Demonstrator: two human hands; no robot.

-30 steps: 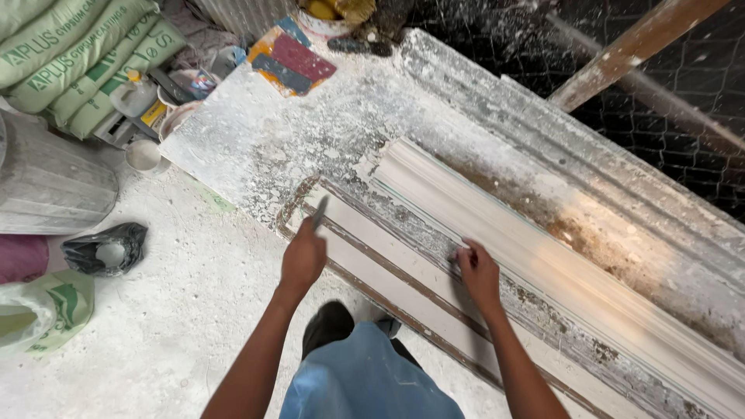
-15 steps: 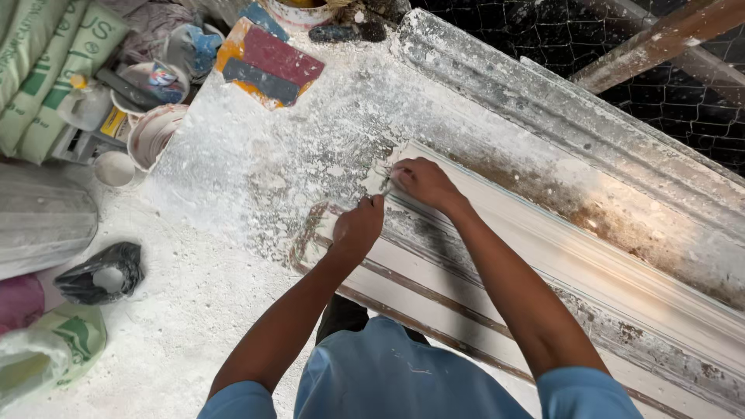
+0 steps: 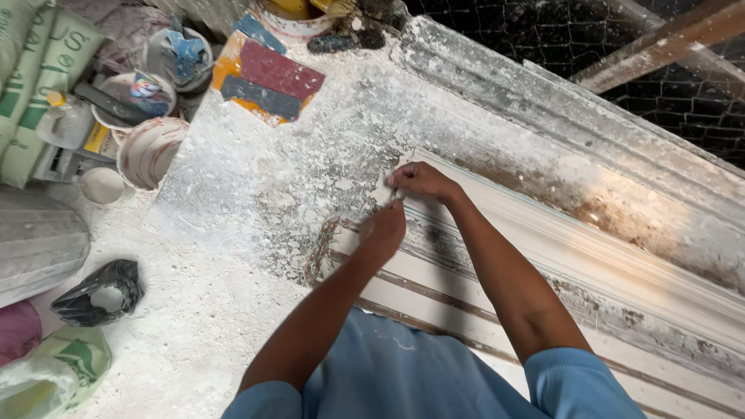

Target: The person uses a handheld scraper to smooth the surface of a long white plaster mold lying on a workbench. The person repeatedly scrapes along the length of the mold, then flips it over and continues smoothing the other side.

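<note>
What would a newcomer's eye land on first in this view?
Both hands meet at the near end of the long white plaster moulding in the middle of the picture: the left hand and the right hand pinch at its corner. All around spreads the plaster-dusted white workbench, with a red, blue and orange patchwork board at its far edge. Stained plastic buckets crowd the floor to the left.

Even, soft daylight fills the scene; the white-dusted worktop (image 3: pixel 256 186) reads bright without harsh glare. Faint shadows lie under the forearms. The far right corner is dark. Focus is sharp, edges slightly stretched.
</note>
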